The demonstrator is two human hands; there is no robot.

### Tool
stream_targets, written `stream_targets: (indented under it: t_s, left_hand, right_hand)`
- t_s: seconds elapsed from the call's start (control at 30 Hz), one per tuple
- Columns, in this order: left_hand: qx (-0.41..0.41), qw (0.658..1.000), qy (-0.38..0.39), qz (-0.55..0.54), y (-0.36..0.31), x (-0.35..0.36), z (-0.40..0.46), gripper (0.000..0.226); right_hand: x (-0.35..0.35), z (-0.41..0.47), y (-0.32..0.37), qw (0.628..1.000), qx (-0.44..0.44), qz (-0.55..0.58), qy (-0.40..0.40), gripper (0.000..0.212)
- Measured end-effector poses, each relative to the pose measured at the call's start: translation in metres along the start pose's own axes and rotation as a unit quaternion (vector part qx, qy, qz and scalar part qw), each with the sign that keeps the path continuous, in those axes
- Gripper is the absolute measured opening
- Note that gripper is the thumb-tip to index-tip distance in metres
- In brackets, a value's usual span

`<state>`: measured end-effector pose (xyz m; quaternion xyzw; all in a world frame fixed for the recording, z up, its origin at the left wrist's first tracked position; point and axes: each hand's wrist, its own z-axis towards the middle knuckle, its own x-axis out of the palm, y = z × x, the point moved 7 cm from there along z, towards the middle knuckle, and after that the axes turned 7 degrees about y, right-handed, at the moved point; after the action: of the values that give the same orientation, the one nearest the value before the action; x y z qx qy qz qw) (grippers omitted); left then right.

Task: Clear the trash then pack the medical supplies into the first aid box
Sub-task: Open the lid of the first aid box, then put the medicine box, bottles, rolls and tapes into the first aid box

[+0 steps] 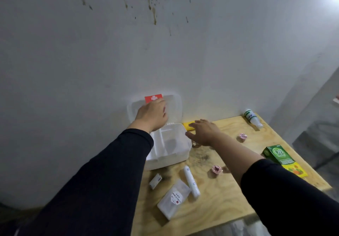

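1. Closest to the camera, two dark sleeves reach forward over a plywood desk.
2. At the desk's near edge lies a clear flat packet with a round red-and-white label, and just beyond it a white tube lying on its side and a small white wrapped item.
3. A small pink-topped cup sits near the right forearm; a green box marked "OB" lies toward the right edge with a yellow carton touching it.
4. The first aid box, white and translucent, stands open in the middle of the desk's left side, its divided tray showing.
5. The right hand hovers just right of the box, fingers spread wide and holding nothing, above a yellow object.
6. A second pink-topped cup sits further right.
7. The left hand rests on the raised lid, fingers curved against it; the lid leans on the wall and bears a red sticker with a white cross.
8. At the far right corner a white bottle with a green band lies tilted.
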<state>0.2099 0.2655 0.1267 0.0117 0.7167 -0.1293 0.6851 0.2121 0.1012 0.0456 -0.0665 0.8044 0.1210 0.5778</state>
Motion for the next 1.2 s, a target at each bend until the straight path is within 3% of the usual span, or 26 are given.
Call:
stream_targets:
  t_s: [0.3, 0.57, 0.8, 1.03, 1.2]
  left_hand:
    - [0.133, 0.977, 0.164, -0.012, -0.126, 0.081, -0.008, 0.043]
    - [0.205, 0.949, 0.240, 0.016, -0.237, 0.138, -0.016, 0.045]
    - [0.180, 0.949, 0.259, -0.006, -0.298, 0.177, 0.006, 0.047]
    - [0.135, 0.954, 0.267, -0.020, -0.334, 0.206, 0.023, 0.045]
    - [0.094, 0.958, 0.268, -0.024, -0.334, 0.213, 0.025, 0.045]
  right_hand:
    - [0.033, -0.101, -0.115, 0.980, 0.170, 0.093, 0.034, 0.055]
    - [0.066, -0.187, -0.220, 0.958, 0.256, 0.126, 0.016, 0.052]
    - [0.102, -0.197, -0.304, 0.936, 0.289, 0.202, -0.024, 0.063]
    - [0.132, -0.170, -0.339, 0.894, 0.292, 0.325, -0.093, 0.087]
    - [0.140, -0.160, -0.342, 0.885, 0.267, 0.363, -0.120, 0.061]
